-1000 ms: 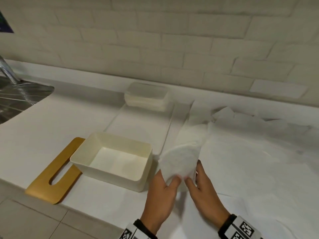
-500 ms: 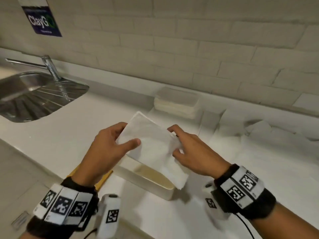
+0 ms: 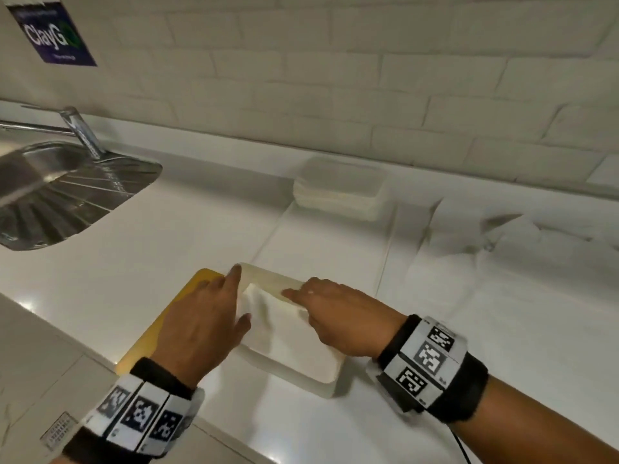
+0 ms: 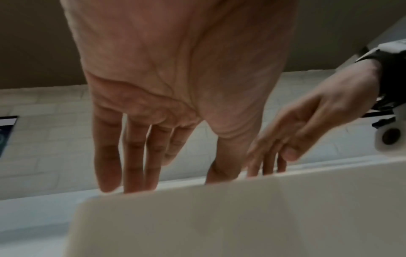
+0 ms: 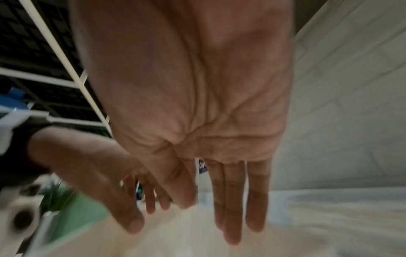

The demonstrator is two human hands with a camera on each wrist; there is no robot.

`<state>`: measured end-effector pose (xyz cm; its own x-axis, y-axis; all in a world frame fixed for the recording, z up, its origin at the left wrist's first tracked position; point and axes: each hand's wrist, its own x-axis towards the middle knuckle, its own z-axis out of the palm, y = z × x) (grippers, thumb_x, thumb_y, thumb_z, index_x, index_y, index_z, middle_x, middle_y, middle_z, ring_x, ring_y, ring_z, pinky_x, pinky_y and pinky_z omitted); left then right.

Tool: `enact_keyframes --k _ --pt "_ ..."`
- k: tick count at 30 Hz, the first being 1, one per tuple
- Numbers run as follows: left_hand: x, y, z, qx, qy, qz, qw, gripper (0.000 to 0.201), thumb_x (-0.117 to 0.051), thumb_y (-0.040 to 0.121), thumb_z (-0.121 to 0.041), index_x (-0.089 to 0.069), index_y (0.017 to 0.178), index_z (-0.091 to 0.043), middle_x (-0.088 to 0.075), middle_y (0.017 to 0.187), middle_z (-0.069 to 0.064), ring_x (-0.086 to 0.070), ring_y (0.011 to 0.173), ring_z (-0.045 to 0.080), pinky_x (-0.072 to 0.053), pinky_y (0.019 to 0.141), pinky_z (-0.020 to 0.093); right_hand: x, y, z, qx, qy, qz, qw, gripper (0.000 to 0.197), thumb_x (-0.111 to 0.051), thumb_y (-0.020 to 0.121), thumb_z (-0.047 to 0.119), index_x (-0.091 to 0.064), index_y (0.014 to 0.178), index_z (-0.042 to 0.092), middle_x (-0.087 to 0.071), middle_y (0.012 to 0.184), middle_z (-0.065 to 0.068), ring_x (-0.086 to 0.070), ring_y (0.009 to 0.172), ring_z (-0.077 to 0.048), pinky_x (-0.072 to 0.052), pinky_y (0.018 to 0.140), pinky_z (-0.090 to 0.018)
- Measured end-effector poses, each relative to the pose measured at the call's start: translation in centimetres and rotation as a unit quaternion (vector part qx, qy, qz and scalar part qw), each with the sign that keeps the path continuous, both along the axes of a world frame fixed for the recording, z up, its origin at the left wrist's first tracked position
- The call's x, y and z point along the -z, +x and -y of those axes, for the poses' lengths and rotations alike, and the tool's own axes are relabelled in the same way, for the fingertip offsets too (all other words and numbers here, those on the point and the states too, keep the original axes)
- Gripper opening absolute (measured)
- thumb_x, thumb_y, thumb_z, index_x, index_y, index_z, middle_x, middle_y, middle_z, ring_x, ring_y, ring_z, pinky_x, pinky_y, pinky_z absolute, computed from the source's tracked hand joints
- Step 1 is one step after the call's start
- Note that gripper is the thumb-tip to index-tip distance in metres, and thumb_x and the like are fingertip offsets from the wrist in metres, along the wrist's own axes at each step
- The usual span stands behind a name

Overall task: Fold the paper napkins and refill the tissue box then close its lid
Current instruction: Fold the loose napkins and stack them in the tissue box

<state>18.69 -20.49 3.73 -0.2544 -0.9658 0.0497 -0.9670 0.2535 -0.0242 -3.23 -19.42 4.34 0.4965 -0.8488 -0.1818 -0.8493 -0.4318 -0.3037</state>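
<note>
The cream tissue box (image 3: 321, 380) stands open near the counter's front edge. A folded white napkin (image 3: 284, 333) lies inside it. My left hand (image 3: 207, 313) reaches over the box's left side with straight fingers, thumb on the napkin. My right hand (image 3: 335, 309) lies flat on the napkin from the right, fingers straight. The yellow wooden lid (image 3: 197, 283) lies flat on the counter left of the box, partly under my left hand. In the left wrist view the left hand's fingers (image 4: 110, 156) dip behind the box wall (image 4: 219, 217).
A steel sink (image 3: 57, 189) with a tap (image 3: 80, 132) is at the far left. A clear tub of stacked napkins (image 3: 338, 189) stands against the tiled wall. Loose unfolded sheets (image 3: 502, 262) cover the counter on the right. The counter's front edge runs just below the lid.
Both hands have brought the folded napkin down from above the box into it. Their fingers have gone from pinching its edges to lying straight on it.
</note>
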Motion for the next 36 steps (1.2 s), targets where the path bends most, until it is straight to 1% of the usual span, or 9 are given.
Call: enact_keyframes --k 2,5,7,10,13,16,23,30,36 --pt "-1.4 -1.7 -1.6 0.040 -0.039 -0.022 0.998 0.064 -0.087 0.072 -0.033 -0.064 0.129 -0.015 -0.073 0.105 0.000 -0.072 0.076 0.022 -0.034 0.046 0.022 -1.9 -2.7 -0.9 0.004 -0.036 0.086 0.996 0.055 -0.039 0.099 0.007 -0.034 0.149 0.028 -0.050 0.133 -0.003 -0.050 0.118 -0.021 -0.044 0.099 -0.036" --pt "-3.6 -5.7 -5.0 0.074 -0.033 -0.160 0.984 0.043 -0.076 0.083 -0.037 -0.066 0.125 -0.031 -0.070 0.107 -0.015 -0.069 0.079 0.006 -0.039 0.048 0.016 -3.4 -10.4 -3.7 0.065 -0.033 0.155 0.985 0.051 -0.038 0.101 0.009 -0.041 0.144 0.035 -0.052 0.129 0.008 -0.047 0.119 -0.007 -0.035 0.100 -0.018" --pt "-4.4 -10.1 -8.4 0.112 0.027 -0.265 0.957 0.035 -0.060 0.089 -0.050 -0.064 0.123 -0.041 -0.066 0.109 -0.027 -0.066 0.086 -0.006 -0.055 0.060 0.023 -2.5 -17.4 -6.4 0.128 -0.014 0.097 0.987 0.050 -0.040 0.102 0.013 -0.038 0.145 0.038 -0.048 0.133 0.013 -0.041 0.125 -0.004 -0.028 0.096 -0.011" --pt "-2.7 -19.0 -13.3 0.192 0.149 -0.321 0.915 0.039 -0.047 0.087 -0.061 -0.057 0.124 -0.053 -0.060 0.116 -0.035 -0.062 0.102 -0.012 -0.057 0.082 0.022 0.3 -28.5 -11.5 0.233 0.058 -0.065 0.969 0.052 -0.042 0.101 0.021 -0.030 0.149 0.036 -0.036 0.145 0.012 -0.032 0.132 -0.010 -0.030 0.101 -0.019" --pt "0.4 -28.3 -16.2 0.265 0.218 -0.246 0.906 0.040 -0.049 0.094 -0.058 -0.049 0.134 -0.050 -0.046 0.136 -0.036 -0.051 0.121 -0.010 -0.044 0.102 0.019 1.7 -36.5 -16.6 0.283 0.113 -0.143 0.941 0.056 -0.049 0.098 0.026 -0.029 0.149 0.035 -0.032 0.150 0.008 -0.032 0.133 -0.015 -0.035 0.106 -0.029" --pt "1.9 -35.8 -16.7 0.297 0.242 -0.178 0.906 0.045 -0.051 0.100 -0.048 -0.046 0.144 -0.041 -0.040 0.148 -0.029 -0.044 0.132 -0.003 -0.031 0.095 0.011 1.9 -41.7 -20.9 0.312 0.128 -0.127 0.933 0.059 -0.055 0.096 0.028 -0.031 0.149 0.037 -0.029 0.151 0.007 -0.032 0.134 -0.016 -0.035 0.107 -0.032" --pt "4.1 -45.9 -18.1 0.313 0.242 -0.104 0.912 0.045 -0.056 0.098 -0.047 -0.051 0.141 -0.036 -0.049 0.143 -0.019 -0.053 0.127 0.007 -0.046 0.101 0.028 3.8 -49.5 -27.2 0.372 0.131 -0.097 0.914 0.066 -0.060 0.090 0.030 -0.030 0.149 0.036 -0.033 0.145 0.003 -0.037 0.130 -0.020 -0.041 0.098 -0.035" --pt "4.0 -50.6 -21.5 0.272 0.337 -0.230 0.872 0.040 -0.061 0.091 -0.058 -0.064 0.126 -0.037 -0.064 0.122 -0.023 -0.062 0.109 -0.004 -0.053 0.097 0.036 5.7 -51.3 -27.5 0.389 0.104 0.019 0.915 0.054 -0.071 0.085 0.021 -0.047 0.133 0.032 -0.043 0.102 0.010 -0.050 0.096 -0.015 -0.047 0.085 -0.033" --pt "5.6 -54.7 -18.6 0.186 0.231 -0.064 0.953 0.069 -0.047 0.092 -0.070 -0.042 0.140 -0.019 -0.056 0.135 0.005 -0.061 0.116 0.030 -0.048 0.086 0.040 5.4 -51.9 -28.2 0.460 0.041 0.081 0.883 0.040 -0.062 0.088 0.013 -0.055 0.122 0.034 -0.054 0.109 0.008 -0.058 0.103 -0.020 -0.050 0.087 -0.036"
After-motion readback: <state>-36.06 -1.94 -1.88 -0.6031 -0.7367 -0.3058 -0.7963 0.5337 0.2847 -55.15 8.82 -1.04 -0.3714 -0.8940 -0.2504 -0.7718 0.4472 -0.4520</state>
